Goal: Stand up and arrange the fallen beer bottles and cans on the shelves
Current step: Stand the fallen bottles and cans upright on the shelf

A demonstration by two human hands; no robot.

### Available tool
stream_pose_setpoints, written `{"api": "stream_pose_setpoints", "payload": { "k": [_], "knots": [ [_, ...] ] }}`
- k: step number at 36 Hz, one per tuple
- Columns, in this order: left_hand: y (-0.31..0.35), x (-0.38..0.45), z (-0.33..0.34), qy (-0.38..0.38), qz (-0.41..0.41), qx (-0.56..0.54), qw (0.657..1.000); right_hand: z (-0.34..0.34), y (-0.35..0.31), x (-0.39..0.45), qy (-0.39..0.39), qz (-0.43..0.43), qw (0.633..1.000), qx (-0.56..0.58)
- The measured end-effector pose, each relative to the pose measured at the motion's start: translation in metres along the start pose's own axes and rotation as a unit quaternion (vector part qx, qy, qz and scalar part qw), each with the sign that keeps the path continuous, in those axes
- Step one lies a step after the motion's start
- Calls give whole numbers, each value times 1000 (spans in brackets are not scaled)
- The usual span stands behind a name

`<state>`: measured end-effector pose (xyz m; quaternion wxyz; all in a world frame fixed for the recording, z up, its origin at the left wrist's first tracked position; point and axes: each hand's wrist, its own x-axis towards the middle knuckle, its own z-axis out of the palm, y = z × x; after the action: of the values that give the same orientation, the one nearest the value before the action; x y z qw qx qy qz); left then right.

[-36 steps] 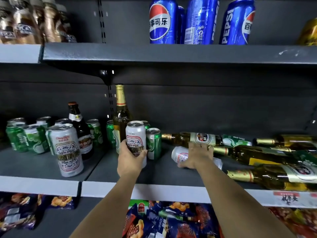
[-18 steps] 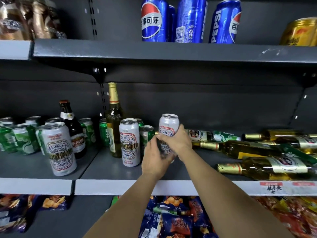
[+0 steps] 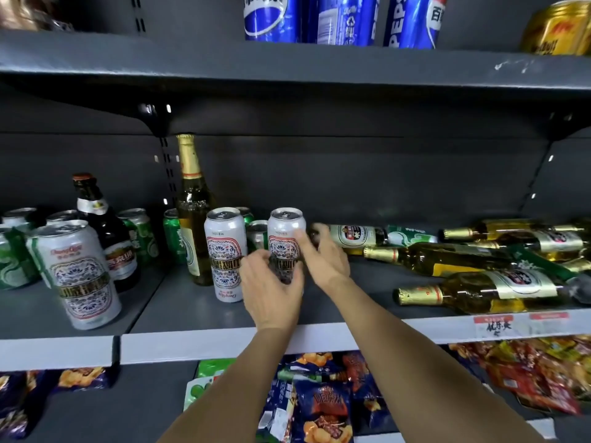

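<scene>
The left hand's grip (image 3: 271, 282) holds the upright white can (image 3: 285, 238) low on its body; the right hand (image 3: 323, 254), fingers straight, touches its side. Right of the grip, fallen bottles (image 3: 447, 260) lie necks toward it, nearer the right hand.

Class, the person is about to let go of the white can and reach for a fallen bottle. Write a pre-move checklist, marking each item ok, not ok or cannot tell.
1. White can upright on the shelf: ok.
2. Its base flat on the shelf: cannot tell, the left hand covers it.
3. It lines up beside the neighbouring white can: ok.
4. Right hand free for the next pick: not ok, its fingers touch the can.
5. Fallen bottles to the right all stood up: not ok, several lie on their sides.
6. Standing room right of the can: ok.
</scene>
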<state>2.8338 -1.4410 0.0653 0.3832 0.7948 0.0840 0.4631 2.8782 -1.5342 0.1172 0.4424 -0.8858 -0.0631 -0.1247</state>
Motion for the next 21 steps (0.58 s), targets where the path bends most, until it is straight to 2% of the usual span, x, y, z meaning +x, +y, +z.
{"api": "stream_pose_setpoints", "payload": {
  "k": [3,5,7,9,11,14,17,21],
  "knots": [
    [8,-2,2,-6,113,-10,994,-15,16,6,88,11,995,-35],
    [19,-5,6,-49,160,-20,986,-26,26,13,99,14,989,-111],
    [32,-11,15,-119,174,-34,977,-38,35,21,87,11,980,-180],
    [44,-17,31,-204,153,-27,967,-51,43,31,72,7,971,-229],
    [55,-23,51,-249,100,-27,963,-63,50,41,60,5,964,-260],
    [68,-26,84,-246,-37,-80,965,-82,61,54,34,-5,952,-305],
    [77,-16,113,-201,-186,-148,950,-96,73,71,1,-38,934,-355],
    [80,9,138,-119,-369,-180,904,-103,83,94,-72,-53,919,-385]
  ]
}}
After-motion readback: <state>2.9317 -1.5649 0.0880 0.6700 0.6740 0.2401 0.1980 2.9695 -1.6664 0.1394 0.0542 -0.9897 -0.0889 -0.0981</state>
